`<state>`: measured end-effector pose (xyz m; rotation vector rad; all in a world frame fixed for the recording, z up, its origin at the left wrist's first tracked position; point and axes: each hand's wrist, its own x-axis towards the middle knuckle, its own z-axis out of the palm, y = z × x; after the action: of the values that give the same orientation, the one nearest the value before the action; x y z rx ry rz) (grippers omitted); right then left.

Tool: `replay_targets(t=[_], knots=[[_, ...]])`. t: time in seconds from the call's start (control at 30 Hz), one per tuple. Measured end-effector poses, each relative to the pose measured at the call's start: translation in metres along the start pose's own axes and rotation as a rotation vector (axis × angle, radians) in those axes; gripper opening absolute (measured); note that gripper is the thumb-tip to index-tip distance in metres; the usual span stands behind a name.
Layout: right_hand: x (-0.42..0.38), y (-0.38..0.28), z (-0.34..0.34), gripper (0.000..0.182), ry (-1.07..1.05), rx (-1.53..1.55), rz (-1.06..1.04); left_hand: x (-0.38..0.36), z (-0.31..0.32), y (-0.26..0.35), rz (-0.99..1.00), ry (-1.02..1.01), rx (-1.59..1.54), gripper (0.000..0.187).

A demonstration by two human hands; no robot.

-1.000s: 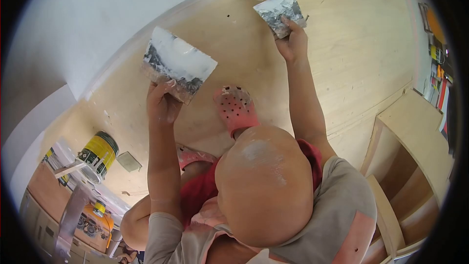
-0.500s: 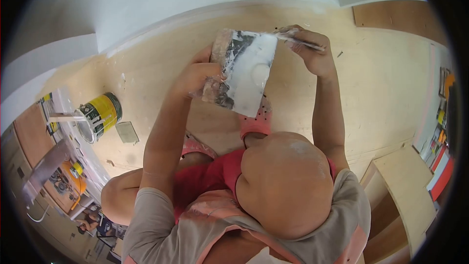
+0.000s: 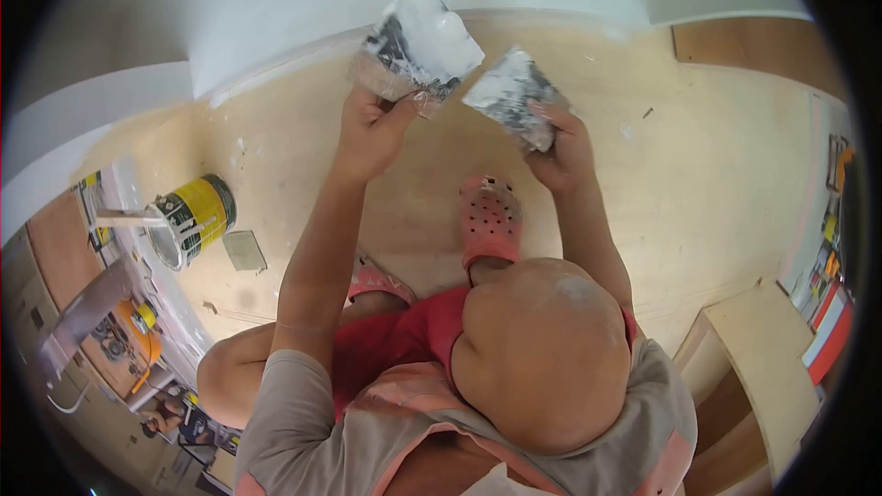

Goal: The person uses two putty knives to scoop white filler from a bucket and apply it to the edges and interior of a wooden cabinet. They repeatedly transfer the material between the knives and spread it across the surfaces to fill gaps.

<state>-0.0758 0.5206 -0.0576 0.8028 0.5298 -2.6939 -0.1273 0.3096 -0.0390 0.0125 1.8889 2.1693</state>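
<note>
My left hand grips the handle edge of a wide scraper, whose blade carries thick white paste and dark smears. To its right, my right hand is closed on a second, smaller scraper, its flat face streaked with white and tilted toward the first. A small gap separates the two blades. Both are held up near the pale wall, above the wooden floor.
A yellow and green paint can lies tipped at the left, with a small flat square beside it. A pink clog is on my foot. An open wooden cabinet stands lower right. Another person is at far lower left.
The wide scraper has moved up and turned its blade upward. The smaller scraper, seen edge-on before, has come away from it, moved lower and now shows its flat face.
</note>
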Motion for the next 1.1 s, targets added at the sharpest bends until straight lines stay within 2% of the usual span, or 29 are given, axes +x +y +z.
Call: replay_targets(t=[0.03,0.07,0.13,0.17,0.23,0.33,0.37,0.4,0.43,0.47,0.53,0.6,0.63,0.7,0.73,0.77,0.83,0.9,0.93,1.0,1.07,1.1], knots=[[-0.002,0.004,0.005,0.029,0.013,0.006,-0.015,-0.001,-0.003,-0.007,0.055,-0.108,0.162,0.028],[-0.002,0.007,0.015,0.029,0.028,0.005,0.013,-0.004,0.002,0.0,0.051,-0.128,0.157,0.028],[-0.001,0.008,0.024,0.029,0.048,0.008,0.022,-0.011,0.012,0.02,-0.038,-0.194,0.648,0.034],[0.0,0.007,0.025,0.03,0.003,0.02,0.017,-0.012,0.014,0.019,-0.035,-0.214,0.644,0.034],[-0.003,0.006,0.024,0.03,-0.032,0.035,-0.001,-0.011,0.016,0.017,0.394,-0.242,0.597,0.039],[-0.007,0.006,0.022,0.033,-0.131,0.05,-0.036,-0.009,0.006,0.02,0.457,-0.305,0.664,0.04],[-0.008,0.007,0.022,0.033,-0.144,0.096,-0.119,-0.01,0.001,0.02,0.456,-0.305,0.664,0.04],[-0.009,0.007,0.021,0.033,-0.158,0.141,-0.199,-0.012,-0.006,0.019,0.371,-0.321,0.745,0.039],[-0.005,0.005,0.015,0.033,-0.158,0.14,-0.192,-0.015,-0.015,0.017,0.282,-0.336,0.825,0.038],[0.004,0.003,0.005,0.033,-0.114,0.104,-0.254,-0.019,-0.03,0.012,0.275,-0.331,0.823,0.038],[0.028,0.003,-0.019,0.034,0.008,0.072,-0.338,-0.025,-0.069,0.003,0.064,-0.221,0.806,0.031],[0.059,0.007,-0.042,0.034,0.08,0.056,-0.368,-0.026,-0.095,0.025,0.145,-0.236,0.849,0.022],[0.074,0.008,-0.051,0.034,0.156,0.044,-0.399,-0.033,-0.111,0.036,-0.016,-0.099,0.714,0.017],[0.105,0.012,-0.059,0.032,0.221,0.094,-0.41,-0.053,-0.148,0.061,-0.047,0.006,0.892,0.018],[0.118,0.012,-0.058,0.03,0.276,0.142,-0.429,-0.07,-0.156,0.086,-0.151,0.085,0.716,0.018],[0.125,0.012,-0.055,0.03,0.273,0.13,-0.42,-0.084,-0.167,0.096,-0.193,0.149,0.725,0.018],[0.14,0.01,-0.043,0.027,0.47,0.125,-0.462,-0.116,-0.185,0.108,-0.194,0.224,0.748,0.019],[0.152,-0.001,-0.04,0.029,0.42,0.119,-0.406,-0.154,-0.205,0.116,-0.369,0.367,0.656,0.02],[0.156,-0.006,-0.04,0.032,0.381,0.135,-0.37,-0.17,-0.206,0.124,-0.378,0.385,0.655,0.02],[0.131,-0.009,-0.015,0.033,0.337,0.152,-0.33,-0.197,-0.205,0.139,-0.583,0.435,0.789,0.019],[0.106,-0.01,0.003,0.035,0.297,0.167,-0.294,-0.228,-0.217,0.142,-0.603,0.465,0.765,0.018],[0.092,-0.008,0.006,0.037,0.162,0.104,-0.414,-0.237,-0.215,0.146,-0.618,0.487,0.75,0.017]])
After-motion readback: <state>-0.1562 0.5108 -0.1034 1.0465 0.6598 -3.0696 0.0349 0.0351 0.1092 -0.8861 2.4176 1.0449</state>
